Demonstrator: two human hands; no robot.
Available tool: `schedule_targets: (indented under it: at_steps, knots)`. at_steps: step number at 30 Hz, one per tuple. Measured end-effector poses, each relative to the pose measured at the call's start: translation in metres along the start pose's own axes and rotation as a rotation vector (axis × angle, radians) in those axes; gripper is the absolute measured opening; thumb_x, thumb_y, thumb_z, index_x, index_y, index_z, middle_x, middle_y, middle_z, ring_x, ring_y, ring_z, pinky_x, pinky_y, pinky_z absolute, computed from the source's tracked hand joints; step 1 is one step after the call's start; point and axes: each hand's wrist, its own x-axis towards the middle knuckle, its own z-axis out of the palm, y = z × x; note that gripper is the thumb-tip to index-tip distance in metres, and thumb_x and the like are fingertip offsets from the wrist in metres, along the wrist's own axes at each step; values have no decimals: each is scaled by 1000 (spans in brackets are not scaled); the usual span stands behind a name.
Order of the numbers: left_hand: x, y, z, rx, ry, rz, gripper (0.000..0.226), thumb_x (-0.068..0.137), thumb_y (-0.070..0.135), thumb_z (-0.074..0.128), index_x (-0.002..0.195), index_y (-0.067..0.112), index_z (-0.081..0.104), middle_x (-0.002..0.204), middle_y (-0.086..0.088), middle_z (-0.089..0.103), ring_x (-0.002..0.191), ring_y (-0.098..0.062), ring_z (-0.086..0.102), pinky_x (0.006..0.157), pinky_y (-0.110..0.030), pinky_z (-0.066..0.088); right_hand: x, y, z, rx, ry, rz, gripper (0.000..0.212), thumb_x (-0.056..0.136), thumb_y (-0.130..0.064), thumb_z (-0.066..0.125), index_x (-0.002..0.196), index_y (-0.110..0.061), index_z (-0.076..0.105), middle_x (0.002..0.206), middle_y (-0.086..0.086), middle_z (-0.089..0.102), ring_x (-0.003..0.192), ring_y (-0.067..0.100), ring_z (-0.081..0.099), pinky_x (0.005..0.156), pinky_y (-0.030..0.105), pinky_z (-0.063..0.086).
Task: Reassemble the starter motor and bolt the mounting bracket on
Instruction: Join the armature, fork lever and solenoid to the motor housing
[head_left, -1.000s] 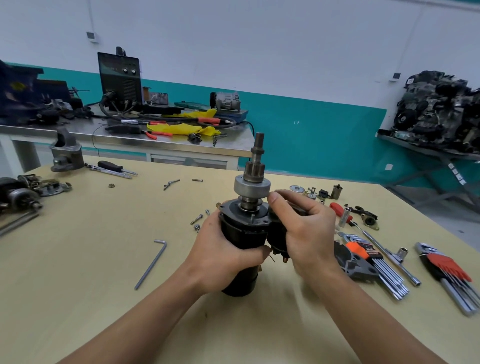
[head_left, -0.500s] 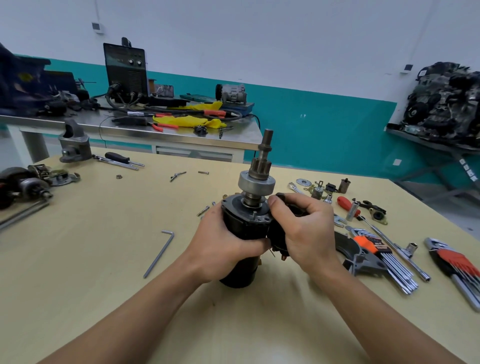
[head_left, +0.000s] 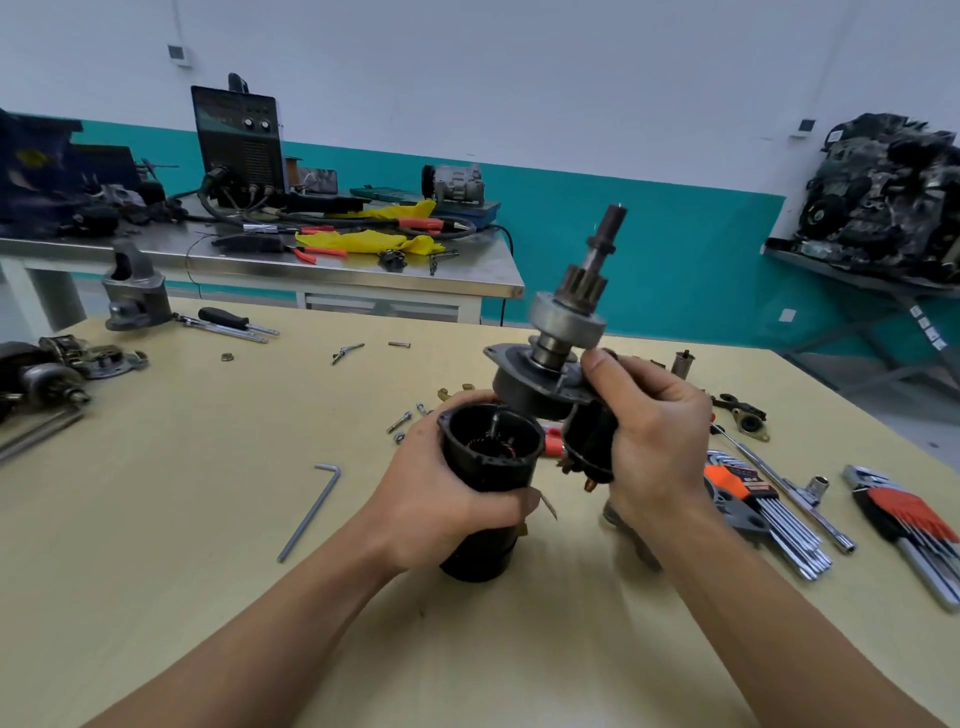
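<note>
Over table (head_left: 156, 519) | left hand (head_left: 441, 499) grips housing (head_left: 498, 467) | right hand (head_left: 654, 431) grips pinion assembly (head_left: 540, 384)

One head-worn wide-angle camera faces forward and down across the bench (head_left: 156, 519), close above the left hand (head_left: 447, 499) and right hand (head_left: 654, 436).

Lighting: bright, even, from overhead. Shadows: soft, and I note them only under the forearms on the surface (head_left: 156, 519). Glare: pale sheen on the steel bench (head_left: 156, 247). Blur: slight around the right hand (head_left: 660, 431) (outlines smeared). Distortion: wide-angle bowing at the edges; far wall soft.
</note>
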Motion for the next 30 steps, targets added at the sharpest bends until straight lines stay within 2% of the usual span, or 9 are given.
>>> schedule_targets:
  at_steps: [5, 8, 11, 12, 17, 19, 23, 26, 30]
  knots:
    - [-3, -1, 4, -28, -24, 56, 77, 62, 8, 88, 130, 24, 54, 109, 3, 70, 101, -14, 68, 90, -24, 53, -7, 9, -8, -28, -35, 77, 20, 75, -33, 78, 80, -14, 80, 84, 16, 75, 81, 38, 72, 73, 59, 59]
    - [-5, -1, 4, -65, -19, 57, 82, 64, 15, 91, 134, 27, 49, 115, 3, 69, 108, -16, 68, 92, -24, 52, -9, 10, -6, -50, -26, 78, 29, 69, -45, 80, 79, -18, 80, 82, 11, 76, 81, 34, 72, 73, 54, 59]
    - [-5, -1, 2, -69, -13, 51, 75, 65, 26, 91, 129, 27, 53, 114, 1, 70, 106, -22, 69, 95, -44, 55, -12, 11, -3, -17, -2, 86, 23, 71, -39, 80, 78, -17, 81, 81, 10, 76, 81, 30, 73, 76, 48, 60]
    - [-5, -1, 1, -51, -16, 50, 72, 65, 31, 90, 127, 28, 53, 113, 1, 71, 105, -22, 69, 94, -45, 56, -13, 12, -2, 2, 10, 102, 19, 72, -36, 79, 77, -18, 81, 81, 10, 76, 82, 31, 73, 78, 50, 60]
    - [-4, 4, -4, 46, 26, -9, 60, 67, 56, 74, 118, 30, 55, 104, 1, 72, 94, -16, 71, 78, -24, 56, -24, 19, 9, 179, 94, 302, 26, 68, -36, 86, 77, -12, 79, 88, 21, 75, 88, 48, 69, 82, 64, 54]
    - [-3, 9, -2, 72, 92, -62, 51, 65, 53, 72, 108, 30, 56, 95, 6, 71, 84, -10, 70, 70, -21, 54, -27, 22, 12, 254, 122, 383, 30, 73, -37, 79, 83, -9, 78, 93, 26, 73, 79, 43, 69, 76, 58, 56]
    - [4, 21, -7, 219, 143, -129, 21, 67, 38, 71, 81, 26, 62, 72, 11, 66, 64, -1, 59, 55, -13, 45, -20, 26, 9, 345, 134, 404, 21, 87, -32, 72, 82, -13, 76, 76, 15, 73, 59, 26, 69, 59, 38, 56]
    - [8, 33, -16, 292, 146, -203, 15, 71, 29, 87, 73, 26, 72, 62, 14, 67, 55, 3, 57, 49, -8, 39, -15, 24, 4, 347, 136, 383, 23, 87, -31, 71, 69, -19, 77, 69, 12, 71, 51, 23, 68, 47, 31, 53]
    - [18, 55, -26, 501, 70, -243, 19, 73, 22, 88, 64, 36, 78, 58, 14, 69, 50, 6, 57, 40, -8, 37, -18, 21, 4, 292, 121, 380, 24, 86, -31, 72, 66, -19, 76, 69, 14, 69, 51, 23, 67, 44, 31, 51]
